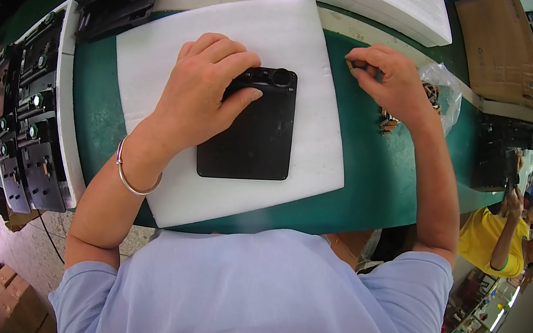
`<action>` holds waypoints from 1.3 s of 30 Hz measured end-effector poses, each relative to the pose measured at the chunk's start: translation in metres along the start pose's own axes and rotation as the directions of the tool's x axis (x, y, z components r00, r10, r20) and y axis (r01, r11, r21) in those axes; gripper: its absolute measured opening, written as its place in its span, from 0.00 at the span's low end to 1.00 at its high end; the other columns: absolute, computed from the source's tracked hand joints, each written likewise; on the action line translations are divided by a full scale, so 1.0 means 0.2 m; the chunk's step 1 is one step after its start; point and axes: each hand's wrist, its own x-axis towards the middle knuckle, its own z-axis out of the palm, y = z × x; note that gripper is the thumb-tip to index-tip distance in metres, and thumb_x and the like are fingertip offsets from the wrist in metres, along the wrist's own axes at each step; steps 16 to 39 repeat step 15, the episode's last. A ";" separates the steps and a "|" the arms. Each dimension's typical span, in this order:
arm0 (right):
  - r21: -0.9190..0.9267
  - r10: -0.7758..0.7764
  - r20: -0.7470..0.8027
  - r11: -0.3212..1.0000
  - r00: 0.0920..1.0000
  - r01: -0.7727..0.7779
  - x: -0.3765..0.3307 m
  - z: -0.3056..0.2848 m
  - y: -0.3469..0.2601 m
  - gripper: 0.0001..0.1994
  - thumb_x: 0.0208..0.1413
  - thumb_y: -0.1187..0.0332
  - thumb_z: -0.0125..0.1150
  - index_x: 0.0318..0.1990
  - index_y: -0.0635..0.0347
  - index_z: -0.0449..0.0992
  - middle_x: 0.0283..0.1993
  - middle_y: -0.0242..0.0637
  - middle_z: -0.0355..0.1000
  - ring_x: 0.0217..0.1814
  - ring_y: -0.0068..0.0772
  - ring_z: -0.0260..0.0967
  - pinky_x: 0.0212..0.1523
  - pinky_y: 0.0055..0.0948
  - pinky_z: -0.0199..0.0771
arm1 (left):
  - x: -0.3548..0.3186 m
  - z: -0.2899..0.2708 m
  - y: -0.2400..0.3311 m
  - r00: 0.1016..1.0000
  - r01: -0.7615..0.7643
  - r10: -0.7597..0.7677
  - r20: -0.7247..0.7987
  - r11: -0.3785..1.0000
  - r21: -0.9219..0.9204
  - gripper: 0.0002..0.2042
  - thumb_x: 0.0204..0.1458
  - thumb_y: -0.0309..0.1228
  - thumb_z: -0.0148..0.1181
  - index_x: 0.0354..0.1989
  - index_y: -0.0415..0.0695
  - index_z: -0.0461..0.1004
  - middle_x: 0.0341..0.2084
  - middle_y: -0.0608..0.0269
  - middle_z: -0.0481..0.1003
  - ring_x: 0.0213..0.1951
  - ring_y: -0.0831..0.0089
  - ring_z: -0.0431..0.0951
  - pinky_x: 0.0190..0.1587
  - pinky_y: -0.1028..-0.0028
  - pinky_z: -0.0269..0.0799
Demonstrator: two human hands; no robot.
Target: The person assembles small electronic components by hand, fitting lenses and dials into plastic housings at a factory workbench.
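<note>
Green desk [375,176], white foam sheet [158,61]: left hand [197,97] spread, pressing black panel [257,137]; right hand [390,78] pinching, probably tiny screw, just right.

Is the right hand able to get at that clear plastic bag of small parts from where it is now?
Probably yes: the right hand sits pinched right beside the clear bag, with nothing lying between them.

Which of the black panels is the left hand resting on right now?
The flat black panel lying alone on the white foam sheet, under the left hand. The other black panels sit in a row at the table's left edge.
</note>
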 end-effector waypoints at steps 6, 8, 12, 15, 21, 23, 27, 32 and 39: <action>0.244 0.297 0.058 0.921 0.953 -0.302 -0.03 0.01 0.00 0.07 0.58 0.76 0.62 0.43 0.66 0.79 0.32 0.26 0.72 0.32 0.14 0.65 0.32 0.15 0.67 | 0.00 0.00 0.00 1.000 0.003 -0.003 -0.001 1.000 0.000 0.15 0.42 0.26 0.71 0.40 0.44 0.76 0.37 0.62 0.75 0.46 0.61 0.72 0.49 0.64 0.63; 0.279 0.308 0.049 0.909 0.950 -0.309 -0.04 0.02 0.04 0.08 0.58 0.76 0.61 0.44 0.66 0.79 0.34 0.27 0.74 0.33 0.14 0.65 0.32 0.15 0.67 | 0.00 0.00 0.00 1.000 0.000 0.000 -0.004 1.000 0.004 0.15 0.42 0.26 0.71 0.40 0.44 0.76 0.37 0.63 0.75 0.46 0.61 0.72 0.49 0.64 0.63; 0.318 0.261 -0.054 0.920 0.964 -0.231 -0.05 0.05 0.12 0.10 0.58 0.72 0.62 0.46 0.63 0.81 0.34 0.30 0.78 0.30 0.14 0.68 0.33 0.16 0.70 | 0.00 0.00 0.01 1.000 0.001 -0.001 0.001 1.000 0.003 0.15 0.42 0.27 0.71 0.40 0.45 0.76 0.37 0.63 0.75 0.46 0.61 0.72 0.49 0.63 0.63; 0.304 0.274 -0.054 0.920 0.960 -0.245 -0.05 0.04 0.10 0.11 0.59 0.71 0.61 0.48 0.61 0.81 0.36 0.33 0.79 0.32 0.14 0.68 0.35 0.16 0.70 | 0.00 0.00 0.00 1.000 0.001 -0.001 0.010 1.000 0.004 0.16 0.42 0.27 0.71 0.41 0.45 0.76 0.38 0.63 0.75 0.46 0.62 0.72 0.49 0.63 0.63; 0.304 0.274 -0.054 0.920 0.960 -0.245 -0.05 0.04 0.10 0.11 0.59 0.71 0.61 0.48 0.61 0.81 0.36 0.33 0.79 0.32 0.14 0.68 0.35 0.16 0.70 | 0.00 0.00 0.00 1.000 0.001 -0.001 0.010 1.000 0.004 0.16 0.42 0.27 0.71 0.41 0.45 0.76 0.38 0.63 0.75 0.46 0.62 0.72 0.49 0.63 0.63; 0.304 0.274 -0.054 0.920 0.960 -0.245 -0.05 0.04 0.10 0.11 0.59 0.71 0.61 0.48 0.61 0.81 0.36 0.33 0.79 0.32 0.14 0.68 0.35 0.16 0.70 | 0.00 0.00 0.00 1.000 0.001 -0.001 0.010 1.000 0.004 0.16 0.42 0.27 0.71 0.41 0.45 0.76 0.38 0.63 0.75 0.46 0.62 0.72 0.49 0.63 0.63; 0.304 0.274 -0.054 0.920 0.960 -0.245 -0.05 0.04 0.10 0.11 0.59 0.71 0.61 0.48 0.61 0.81 0.36 0.33 0.79 0.32 0.14 0.68 0.35 0.16 0.70 | 0.00 0.00 0.00 1.000 0.001 -0.001 0.010 1.000 0.004 0.16 0.42 0.27 0.71 0.41 0.45 0.76 0.38 0.63 0.75 0.46 0.62 0.72 0.49 0.63 0.63; 0.304 0.274 -0.054 0.920 0.960 -0.245 -0.05 0.04 0.10 0.11 0.59 0.71 0.61 0.48 0.61 0.81 0.36 0.33 0.79 0.32 0.14 0.68 0.35 0.16 0.70 | 0.00 0.00 0.00 1.000 0.001 -0.001 0.010 1.000 0.004 0.16 0.42 0.27 0.71 0.41 0.45 0.76 0.38 0.63 0.75 0.46 0.62 0.72 0.49 0.63 0.63; 0.304 0.274 -0.054 0.920 0.960 -0.245 -0.05 0.04 0.10 0.11 0.59 0.71 0.61 0.48 0.61 0.81 0.36 0.33 0.79 0.32 0.14 0.68 0.35 0.16 0.70 | 0.00 0.00 0.00 1.000 0.001 -0.001 0.010 1.000 0.004 0.16 0.42 0.27 0.71 0.41 0.45 0.76 0.38 0.63 0.75 0.46 0.62 0.72 0.49 0.63 0.63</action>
